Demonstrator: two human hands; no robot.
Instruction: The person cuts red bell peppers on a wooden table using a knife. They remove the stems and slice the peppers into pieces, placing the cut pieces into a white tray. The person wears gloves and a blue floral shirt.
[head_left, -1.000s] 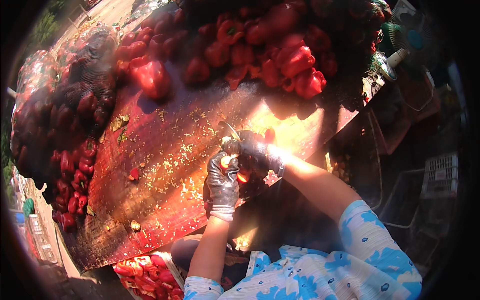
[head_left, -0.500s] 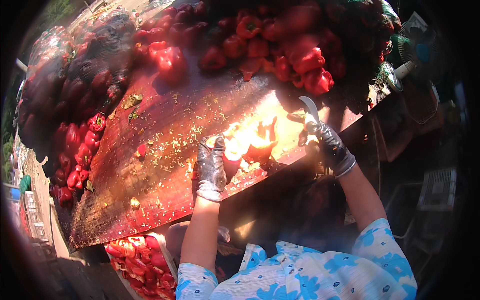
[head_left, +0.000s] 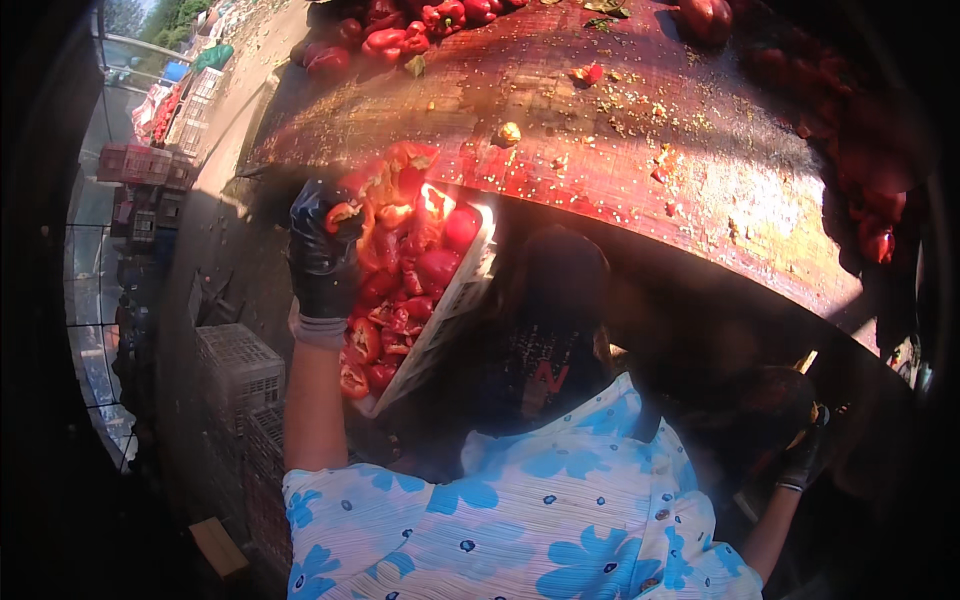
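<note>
My left hand (head_left: 325,250), in a dark glove with a grey cuff, is closed on a cut-open red bell pepper (head_left: 405,165). It is over a white plastic crate (head_left: 440,310) filled with cut red pepper pieces (head_left: 385,320), beside the table's near edge. My right hand (head_left: 803,455), also gloved, is low at the right in deep shade, below the table edge. Its fingers look curled around the curved knife, whose pale blade (head_left: 806,362) seems to catch light above the hand; the handle is mostly hidden.
A wooden table (head_left: 600,130), wet and red-stained, is strewn with seeds and scraps. Whole red peppers (head_left: 400,35) lie at its far left, more (head_left: 880,220) at the right. Grey slatted crates (head_left: 240,365) stand on the ground at left. Stacked crates (head_left: 145,175) are farther off.
My view has swung left and down. My left hand has carried the pepper from the table to above the crate. My right hand has dropped from over the table to beside my body.
</note>
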